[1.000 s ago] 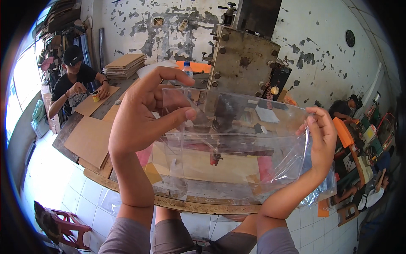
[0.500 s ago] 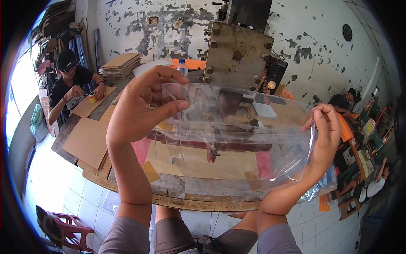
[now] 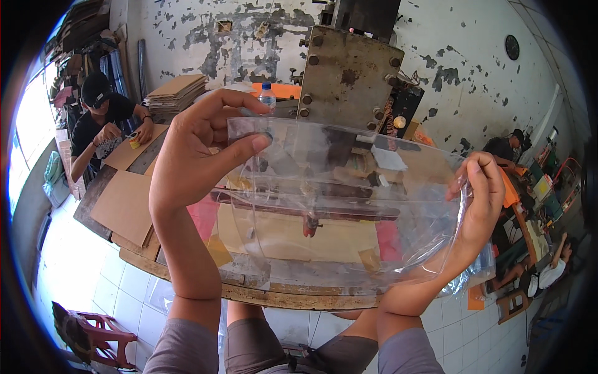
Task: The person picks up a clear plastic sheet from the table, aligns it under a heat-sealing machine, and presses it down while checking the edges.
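I hold up a wide clear plastic sheet [image 3: 336,187] between both hands, above the machine table. At its upper left corner is my left hand [image 3: 199,146], with thumb and index fingertip apart at the film's edge; the other fingers curl behind, partly hidden. My right hand [image 3: 479,187] pinches the right edge, where the film folds and curves down along my forearm. Through the sheet I see the press's red lower part [image 3: 309,225] and a tan board [image 3: 299,240] with pink pieces at its ends.
A bolted metal press [image 3: 349,75] stands behind the sheet, beside a water bottle [image 3: 266,96]. Brown boards [image 3: 124,206] and a stack of cardboard [image 3: 175,93] lie to the left. A co-worker [image 3: 103,121] sits there; others work at the right. A red stool [image 3: 106,340] stands lower left.
My left hand has shifted slightly left and up, taking the sheet's left corner with it. My right hand has barely moved.
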`<control>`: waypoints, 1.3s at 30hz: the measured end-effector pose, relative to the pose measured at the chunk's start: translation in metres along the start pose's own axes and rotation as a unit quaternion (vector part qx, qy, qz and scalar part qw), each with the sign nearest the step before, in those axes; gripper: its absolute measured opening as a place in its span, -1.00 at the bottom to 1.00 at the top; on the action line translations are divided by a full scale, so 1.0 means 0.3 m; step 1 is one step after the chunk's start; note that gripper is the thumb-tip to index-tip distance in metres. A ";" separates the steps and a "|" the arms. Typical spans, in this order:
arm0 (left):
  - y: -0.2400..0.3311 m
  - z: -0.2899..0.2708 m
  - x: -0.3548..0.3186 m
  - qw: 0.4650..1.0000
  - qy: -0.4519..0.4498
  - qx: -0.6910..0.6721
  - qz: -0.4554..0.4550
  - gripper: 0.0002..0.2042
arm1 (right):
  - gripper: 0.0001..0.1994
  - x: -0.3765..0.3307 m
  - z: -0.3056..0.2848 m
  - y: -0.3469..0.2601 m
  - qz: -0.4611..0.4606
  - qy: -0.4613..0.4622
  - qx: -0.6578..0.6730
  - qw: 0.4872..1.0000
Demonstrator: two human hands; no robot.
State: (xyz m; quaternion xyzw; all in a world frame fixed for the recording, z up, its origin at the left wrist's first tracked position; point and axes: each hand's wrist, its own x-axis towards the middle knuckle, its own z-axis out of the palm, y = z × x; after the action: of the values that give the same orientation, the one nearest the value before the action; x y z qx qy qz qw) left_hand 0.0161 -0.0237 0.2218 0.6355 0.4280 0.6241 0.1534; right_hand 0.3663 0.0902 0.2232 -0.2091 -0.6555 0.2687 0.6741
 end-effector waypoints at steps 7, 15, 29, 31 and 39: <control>0.018 -0.002 -0.010 0.981 0.007 0.186 0.046 -0.85 | -0.83 -0.015 0.031 0.002 -0.021 -0.015 0.010 1.000; 0.040 0.086 -0.019 0.981 0.007 0.175 0.078 -0.90 | -0.81 -0.041 0.065 -0.022 -0.014 -0.038 0.006 0.999; 0.027 0.100 -0.027 0.987 0.043 0.129 0.087 -0.91 | -0.83 -0.022 0.066 -0.006 0.020 -0.033 0.012 0.999; 0.032 0.095 -0.030 0.986 0.046 0.137 0.087 -0.86 | -0.83 -0.020 0.074 0.012 0.031 -0.039 0.026 0.998; 0.032 0.090 -0.018 0.985 0.035 0.136 0.097 -0.78 | -0.82 -0.011 0.049 0.013 0.023 -0.036 0.008 0.999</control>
State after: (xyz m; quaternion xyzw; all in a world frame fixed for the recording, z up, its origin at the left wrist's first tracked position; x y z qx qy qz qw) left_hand 0.0451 -0.0242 0.2207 0.6668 0.4500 0.5939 -0.0111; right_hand 0.3515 0.0900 0.2189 -0.2089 -0.6721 0.2969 0.6453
